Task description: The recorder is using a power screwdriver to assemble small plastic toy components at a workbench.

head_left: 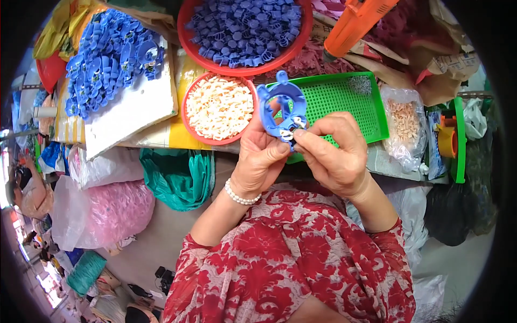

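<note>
In front of my chest, my left hand [261,157] grips a blue plastic ring-shaped part [266,114] that has a round tab at its top. The fingers of that hand go behind the ring and its thumb presses on the lower edge. With closed fingertips my right hand [340,153] pinches the ring's lower right edge, next to small white bits set there. Whether a separate small piece is between those fingertips is hidden. Just left of the ring stands a red basket [186,114] full of small cream-coloured plastic pieces [219,107].
Behind are a red tub [186,51] of dark blue pieces and an orange tool [358,27] hanging down. A green perforated tray [328,94] holds tiny metal parts [360,85]. Blue parts [107,59] pile on a white board [132,116]. A clear bag [404,126] lies right.
</note>
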Tool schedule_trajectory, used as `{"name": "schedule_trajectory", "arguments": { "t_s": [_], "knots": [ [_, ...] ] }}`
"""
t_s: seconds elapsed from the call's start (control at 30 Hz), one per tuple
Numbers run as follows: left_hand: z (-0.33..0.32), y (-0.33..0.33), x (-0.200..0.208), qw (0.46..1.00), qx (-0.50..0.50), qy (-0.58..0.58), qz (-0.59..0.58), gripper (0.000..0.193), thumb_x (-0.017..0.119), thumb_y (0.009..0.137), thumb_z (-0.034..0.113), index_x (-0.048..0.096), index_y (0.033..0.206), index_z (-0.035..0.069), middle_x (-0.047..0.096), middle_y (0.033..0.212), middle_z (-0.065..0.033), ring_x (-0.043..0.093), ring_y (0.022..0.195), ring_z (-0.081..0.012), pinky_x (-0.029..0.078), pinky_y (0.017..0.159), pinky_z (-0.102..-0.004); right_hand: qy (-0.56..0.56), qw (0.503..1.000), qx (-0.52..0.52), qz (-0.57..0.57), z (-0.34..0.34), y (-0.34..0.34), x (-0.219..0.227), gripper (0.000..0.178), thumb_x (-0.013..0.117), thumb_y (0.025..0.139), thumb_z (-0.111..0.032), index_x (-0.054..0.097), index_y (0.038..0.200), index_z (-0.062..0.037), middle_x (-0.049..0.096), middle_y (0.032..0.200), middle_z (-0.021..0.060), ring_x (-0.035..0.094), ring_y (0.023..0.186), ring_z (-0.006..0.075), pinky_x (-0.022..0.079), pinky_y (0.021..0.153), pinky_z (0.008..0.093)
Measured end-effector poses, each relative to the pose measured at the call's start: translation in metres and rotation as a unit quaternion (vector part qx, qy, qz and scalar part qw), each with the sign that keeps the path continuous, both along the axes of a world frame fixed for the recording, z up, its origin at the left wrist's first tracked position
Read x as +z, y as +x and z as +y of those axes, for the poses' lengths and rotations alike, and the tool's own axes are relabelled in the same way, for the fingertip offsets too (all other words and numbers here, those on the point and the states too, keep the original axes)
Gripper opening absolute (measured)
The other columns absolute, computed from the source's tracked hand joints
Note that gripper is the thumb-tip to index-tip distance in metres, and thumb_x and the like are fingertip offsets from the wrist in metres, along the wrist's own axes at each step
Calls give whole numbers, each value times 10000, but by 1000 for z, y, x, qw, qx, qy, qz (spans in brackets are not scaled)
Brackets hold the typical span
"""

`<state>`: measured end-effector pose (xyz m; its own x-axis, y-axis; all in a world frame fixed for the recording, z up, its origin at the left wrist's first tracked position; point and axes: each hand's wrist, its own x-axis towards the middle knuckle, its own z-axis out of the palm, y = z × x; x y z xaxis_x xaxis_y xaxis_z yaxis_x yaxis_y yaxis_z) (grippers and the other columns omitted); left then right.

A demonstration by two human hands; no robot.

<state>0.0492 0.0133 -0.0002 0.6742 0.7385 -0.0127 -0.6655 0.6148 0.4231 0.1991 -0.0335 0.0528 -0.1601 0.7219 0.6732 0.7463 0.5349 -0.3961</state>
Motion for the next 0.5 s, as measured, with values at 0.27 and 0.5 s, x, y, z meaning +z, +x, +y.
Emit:
{"name": "schedule_trajectory", "arguments": {
  "t_s": [0.27, 0.5],
  "knots": [
    [-1, 4, -3, 999, 33, -33, 23, 681, 700, 694, -78, 395, 1291, 42, 505, 1203, -88, 519, 1099, -215, 435, 940, -343, 0, 999, -50, -1, -2, -8, -4, 301, 686, 594, 44, 636, 886, -12, 568, 784, 87, 549, 672, 240, 457, 564, 310],
    [0, -3, -13, 998, -10, -42, 53, 713, 742, 662, -50, 410, 1284, 53, 549, 1144, -54, 537, 1070, -208, 445, 921, -323, 45, 999, -13, 22, -3, -10, -16, 286, 670, 606, 72, 614, 880, 8, 557, 793, 119, 543, 657, 245, 457, 533, 319]
  ]
}}
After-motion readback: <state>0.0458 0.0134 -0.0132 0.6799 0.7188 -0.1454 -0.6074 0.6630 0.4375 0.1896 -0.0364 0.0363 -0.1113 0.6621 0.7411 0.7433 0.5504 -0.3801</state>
